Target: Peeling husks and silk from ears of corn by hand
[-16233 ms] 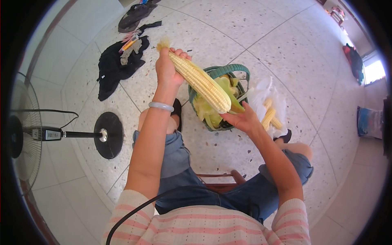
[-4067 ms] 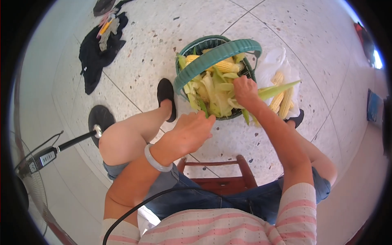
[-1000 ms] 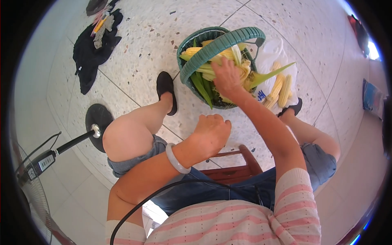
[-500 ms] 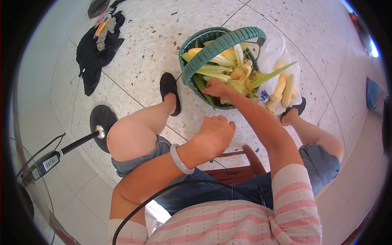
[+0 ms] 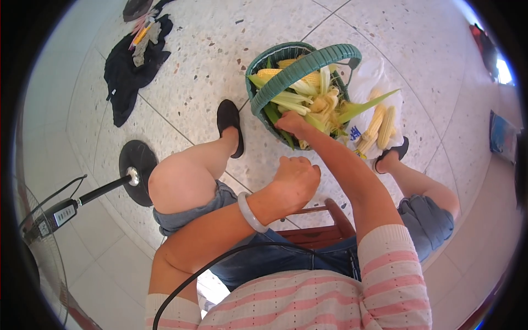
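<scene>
A green woven basket with a tall handle stands on the floor in front of me, full of corn husks, tangled silk and yellow corn cobs. Inside its near rim, my right hand reaches down among green husk leaves with its fingers curled; what they grip is hidden. My left hand, with a pale bangle on the wrist, hangs closed in front of my lap, apart from the basket. Its curled fingers hide whatever may be in them. Husked cobs lie on a white plastic bag right of the basket.
At the left stands a fan with a round black base. A black cloth with small items on it lies at the far left. My feet flank the basket, and a wooden stool shows beneath me. A dark cable crosses my lap.
The view has shifted slightly, so the basket sits a little lower. My right hand remains at the basket's near side; my left hand stays closed in almost the same place.
</scene>
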`<control>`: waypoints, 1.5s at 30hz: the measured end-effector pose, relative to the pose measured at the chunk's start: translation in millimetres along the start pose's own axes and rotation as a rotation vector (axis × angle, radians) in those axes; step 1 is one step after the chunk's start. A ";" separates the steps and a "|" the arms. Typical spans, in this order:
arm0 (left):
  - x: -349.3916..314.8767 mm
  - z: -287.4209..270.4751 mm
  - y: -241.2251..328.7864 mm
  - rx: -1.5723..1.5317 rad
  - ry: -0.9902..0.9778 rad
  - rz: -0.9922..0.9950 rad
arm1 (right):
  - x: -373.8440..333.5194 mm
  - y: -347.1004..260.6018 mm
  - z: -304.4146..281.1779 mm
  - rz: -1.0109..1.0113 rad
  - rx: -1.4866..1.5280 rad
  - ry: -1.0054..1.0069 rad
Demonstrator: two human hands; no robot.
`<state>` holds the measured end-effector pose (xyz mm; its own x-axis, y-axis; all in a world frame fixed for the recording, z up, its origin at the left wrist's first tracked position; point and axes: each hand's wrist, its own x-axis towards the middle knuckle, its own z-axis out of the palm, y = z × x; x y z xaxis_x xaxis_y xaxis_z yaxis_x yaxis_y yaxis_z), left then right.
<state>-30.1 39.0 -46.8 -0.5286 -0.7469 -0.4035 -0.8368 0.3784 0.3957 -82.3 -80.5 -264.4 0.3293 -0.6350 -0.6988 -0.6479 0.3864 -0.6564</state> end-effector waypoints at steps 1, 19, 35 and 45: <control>-0.1 2.7 -2.1 -0.019 0.001 -0.004 | -5.2 -8.1 0.1 0.010 -0.076 -0.003; -5.3 2.7 -2.3 0.008 0.014 -0.007 | -7.9 -60.3 -29.7 -0.425 -0.983 0.610; 10.5 -36.2 -33.5 -0.115 -0.149 0.032 | -148.6 -24.2 -75.5 -0.740 -0.609 0.353; -53.2 -128.6 79.1 -1.003 0.199 0.263 | -280.6 29.1 -134.1 -0.793 -0.460 0.253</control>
<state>-49.8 38.3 112.0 -0.5675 -0.8174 -0.0990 -0.1500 -0.0155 0.9886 -285.6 19.2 -49.2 0.6660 -0.7457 0.0200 -0.5236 -0.4865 -0.6994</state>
